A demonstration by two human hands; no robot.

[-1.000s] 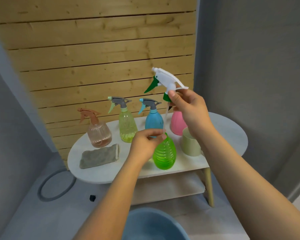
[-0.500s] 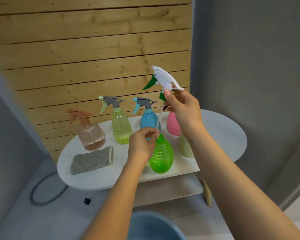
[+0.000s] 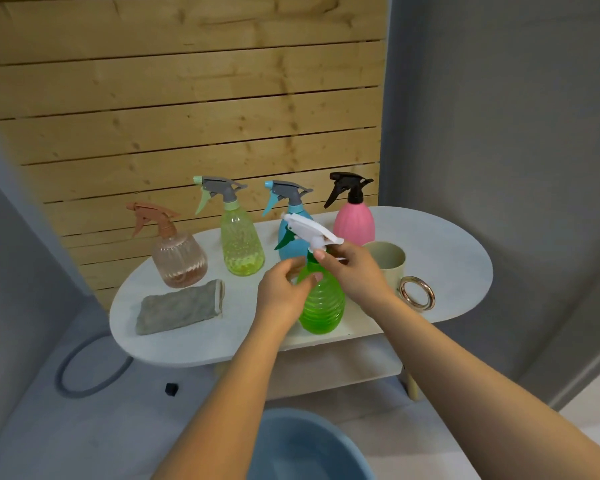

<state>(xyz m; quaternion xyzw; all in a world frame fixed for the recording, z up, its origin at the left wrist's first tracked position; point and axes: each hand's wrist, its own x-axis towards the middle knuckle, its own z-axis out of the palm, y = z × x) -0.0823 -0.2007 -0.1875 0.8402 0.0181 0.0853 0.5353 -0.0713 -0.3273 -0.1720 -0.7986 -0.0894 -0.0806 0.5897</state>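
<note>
Here, in the head view, the green bottle (image 3: pixel 321 306) stands upright near the front edge of the table (image 3: pixel 447 244), in front of the blue bottle (image 3: pixel 286 233). The left hand (image 3: pixel 279 296) curls round its shoulder and grips it. The right hand (image 3: pixel 354 268) pinches the white spray head (image 3: pixel 312 233) at its base, right at the green bottle's mouth, nozzle pointing left. A cup (image 3: pixel 387 261) sits just behind the right hand, and a grey cloth (image 3: pixel 179 310) lies further left.
</note>
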